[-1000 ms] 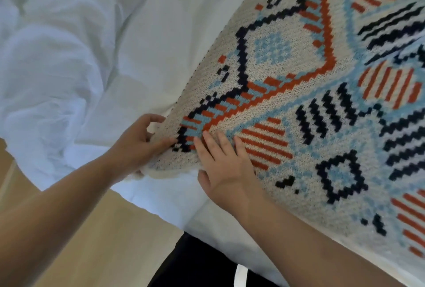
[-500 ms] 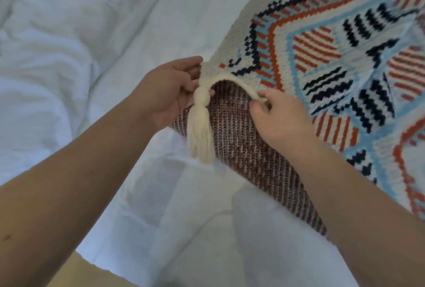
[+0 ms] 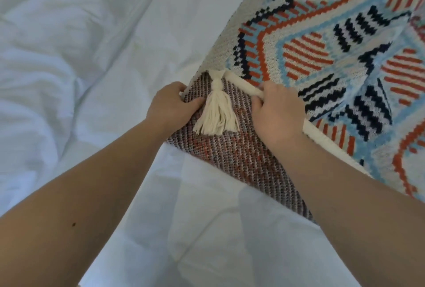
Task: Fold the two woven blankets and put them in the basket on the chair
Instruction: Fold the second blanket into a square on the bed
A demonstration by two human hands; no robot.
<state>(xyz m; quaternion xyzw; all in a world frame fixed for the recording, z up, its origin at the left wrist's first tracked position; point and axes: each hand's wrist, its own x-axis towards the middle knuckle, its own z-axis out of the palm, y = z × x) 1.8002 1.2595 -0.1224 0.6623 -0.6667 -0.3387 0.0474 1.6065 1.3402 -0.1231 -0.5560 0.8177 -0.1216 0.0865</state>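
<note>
A woven blanket (image 3: 326,40) with a cream, blue, orange and navy geometric pattern lies on the white bed, filling the right side of the view. Its near corner is lifted and folded back, showing the brownish striped underside (image 3: 234,155). A cream tassel (image 3: 217,112) hangs from that corner between my hands. My left hand (image 3: 171,105) pinches the corner's left edge. My right hand (image 3: 277,114) grips the cream border on the right. Only one blanket is visible; the basket and chair are out of view.
White rumpled bedding (image 3: 69,56) covers the left and bottom of the view. A smoother white sheet (image 3: 207,229) lies under the lifted corner, toward me.
A second ago both hands lay on the flat corner at the bed's edge. Since then they have lifted and turned it back, exposing the underside and tassel, and the view has moved farther over the bed.
</note>
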